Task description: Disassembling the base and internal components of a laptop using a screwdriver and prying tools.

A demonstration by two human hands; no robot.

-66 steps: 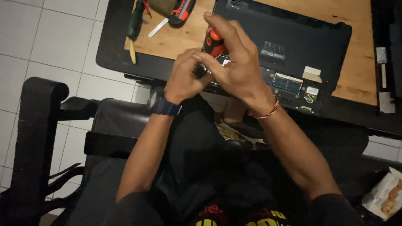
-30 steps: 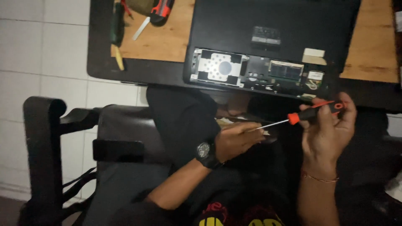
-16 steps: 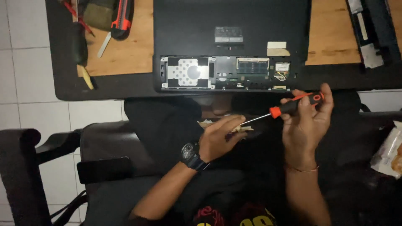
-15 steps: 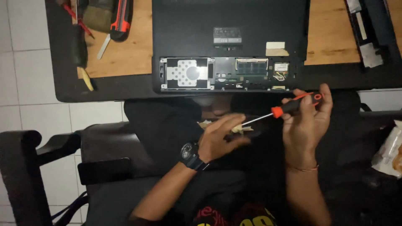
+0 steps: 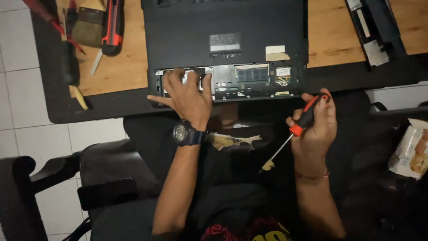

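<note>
R hand held screwdriver over lap; L hand was on opened laptop.

Nearest: right hand (image 5: pixel 317 127) was closed round the red-and-black-handled screwdriver with thin metal shaft (image 5: pixel 299 130), handle up by the fingers, shaft angled down-left w/ a small pale scrap at its tip. Left of that hand, a torn yellowish tape scrap (image 5: pixel 232 140) lay on the dark lap, just below the black wristwatch (image 5: pixel 188 133) on the left wrist. Left hand (image 5: pixel 187 94) was spread wide, fingers resting on the silver drive bay at the near edge of the black upturned laptop w/ cover panel off (image 5: pixel 225 38). Right of those fingers: exposed memory board. Beyond, far left of L hand, on the black-edged wooden table (image 5: pixel 332 38): bristle brush (image 5: pixel 88 27), red-black utility cutter (image 5: pixel 111 27).
</note>
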